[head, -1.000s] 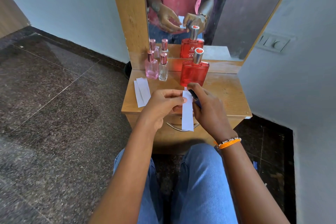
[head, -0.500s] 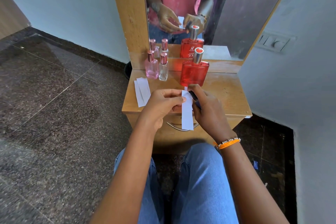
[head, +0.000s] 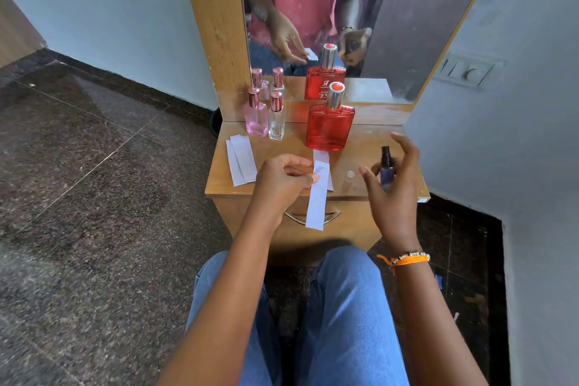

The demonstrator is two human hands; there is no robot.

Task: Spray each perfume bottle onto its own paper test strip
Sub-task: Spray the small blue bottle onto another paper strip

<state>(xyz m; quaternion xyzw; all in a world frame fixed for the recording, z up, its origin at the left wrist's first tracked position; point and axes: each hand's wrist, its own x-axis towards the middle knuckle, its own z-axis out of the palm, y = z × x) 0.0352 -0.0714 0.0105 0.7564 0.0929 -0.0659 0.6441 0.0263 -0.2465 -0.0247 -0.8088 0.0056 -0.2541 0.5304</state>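
Note:
My left hand (head: 282,180) pinches a white paper test strip (head: 318,197) near its top, and the strip hangs down over the table's front edge. My right hand (head: 391,185) is at the right of the table with a small dark blue spray bottle (head: 386,166) upright between thumb and curled fingers, index finger lifted off it. A second strip (head: 321,154) lies in front of the big red perfume bottle (head: 329,127). A pink bottle (head: 256,116) and a clear bottle (head: 276,119) stand at the back left, both capped.
Spare paper strips (head: 239,163) lie at the left of the small wooden table (head: 369,138). A small clear cap (head: 350,174) sits on the table between my hands. A mirror (head: 391,9) stands behind the bottles; walls close in on the right.
My right hand has moved away from the strip to the right with the dark blue bottle and its fingers have spread. My left hand still holds the strip in about the same place.

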